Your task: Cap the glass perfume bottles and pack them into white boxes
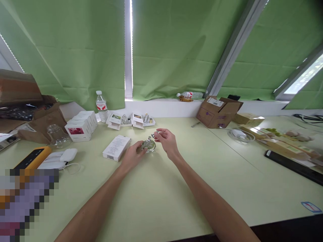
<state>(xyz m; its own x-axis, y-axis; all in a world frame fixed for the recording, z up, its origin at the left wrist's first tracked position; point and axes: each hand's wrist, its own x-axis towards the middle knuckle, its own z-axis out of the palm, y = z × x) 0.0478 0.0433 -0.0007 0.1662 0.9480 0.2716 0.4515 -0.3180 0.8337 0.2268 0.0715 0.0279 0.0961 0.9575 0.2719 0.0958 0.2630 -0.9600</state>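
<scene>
My left hand [133, 153] is closed around the side of a small rounded glass bottle [149, 145] with a short silvery neck, standing on the table. Just above and to the right of that neck, my right hand [166, 141] pinches a small shiny silver piece that looks like a cap [153, 135]. The piece is very near the neck; whether they touch I cannot tell. Left of my left hand lies a white printed box [117, 148] with a barcode. Farther back are two opened small white boxes [115, 120] with little glass bottles [146, 117] beside them.
White boxes [80, 127], a clear glass jar [58, 136] and an upright water bottle [101, 106] stand left. Nearer are an orange-and-black device [34, 159] and a white charger [59, 157]. Rightward are a cardboard box [218, 112], a coiled cable [241, 135] and a long black bar [294, 166].
</scene>
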